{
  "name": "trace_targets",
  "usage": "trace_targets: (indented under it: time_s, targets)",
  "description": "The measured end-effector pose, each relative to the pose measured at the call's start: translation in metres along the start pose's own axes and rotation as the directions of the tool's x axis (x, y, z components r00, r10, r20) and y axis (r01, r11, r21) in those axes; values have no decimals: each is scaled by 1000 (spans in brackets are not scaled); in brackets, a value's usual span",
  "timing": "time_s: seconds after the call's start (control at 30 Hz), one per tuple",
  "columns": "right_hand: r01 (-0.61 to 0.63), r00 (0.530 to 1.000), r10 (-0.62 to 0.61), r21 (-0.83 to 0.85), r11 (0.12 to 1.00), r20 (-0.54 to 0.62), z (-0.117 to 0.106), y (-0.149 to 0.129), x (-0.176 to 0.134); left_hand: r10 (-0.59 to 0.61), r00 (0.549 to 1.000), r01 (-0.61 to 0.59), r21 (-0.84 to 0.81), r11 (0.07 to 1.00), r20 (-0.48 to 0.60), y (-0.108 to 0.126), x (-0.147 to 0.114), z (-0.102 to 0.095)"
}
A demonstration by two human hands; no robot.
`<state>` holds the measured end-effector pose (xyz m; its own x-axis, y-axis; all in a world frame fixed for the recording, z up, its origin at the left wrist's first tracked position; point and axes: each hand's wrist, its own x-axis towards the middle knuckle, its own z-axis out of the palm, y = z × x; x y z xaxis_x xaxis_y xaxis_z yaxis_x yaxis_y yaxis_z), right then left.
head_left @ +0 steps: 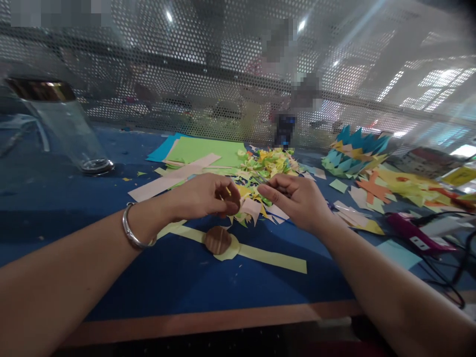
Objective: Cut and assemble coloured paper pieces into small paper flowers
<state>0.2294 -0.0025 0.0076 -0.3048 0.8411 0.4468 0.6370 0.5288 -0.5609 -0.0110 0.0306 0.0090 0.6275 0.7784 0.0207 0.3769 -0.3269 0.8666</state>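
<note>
My left hand [208, 196], with a silver bangle at the wrist, hovers over the blue table with loosely curled fingers. A gap shows between thumb and fingers, and nothing is visible in it. My right hand [297, 201] is pinched closed over the paper scraps; a thin greyish tip shows past the thumb, too blurred to name. Below my left hand lies a brown round disc [217, 240], overlapping a pale yellow paper circle [231, 250]. A pale yellow paper strip [277, 258] runs out on both sides of the circle. Neither hand touches these pieces.
Paper scraps [273, 163] are heaped beyond my hands, beside green paper sheets [211, 150] and a pink strip [174, 178]. A glass bottle [76, 131] stands left. At right are a zigzag paper crown [353, 151], a magenta device [418, 233] and black cables. A perforated screen [208, 89] borders the table's back.
</note>
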Motion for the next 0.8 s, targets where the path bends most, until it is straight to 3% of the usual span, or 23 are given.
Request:
trace_targets:
  time_s: [0.13,0.23,0.43,0.57,0.7,0.8]
  targets:
    - [5,1000,-3,-102,995,14,1,2,0,-83,996,64,413,908,29,7,-6,-8]
    - [13,998,-1,-173,985,66,0,3,1,-59,997,23,580,814,42,15,-9,-10]
    - [24,973,45,-294,955,225,1,8,4,-62,991,-25,609,793,122,18,-10,-13]
    - [15,958,80,-328,944,276,2,8,4,-85,984,-32,624,781,158,17,-10,-17]
    - [13,944,103,-351,936,312,1,5,3,-103,960,-102,666,739,262,21,-12,-19]
    - [23,937,113,-381,924,332,1,6,3,-158,965,-58,754,654,211,28,-16,-20]
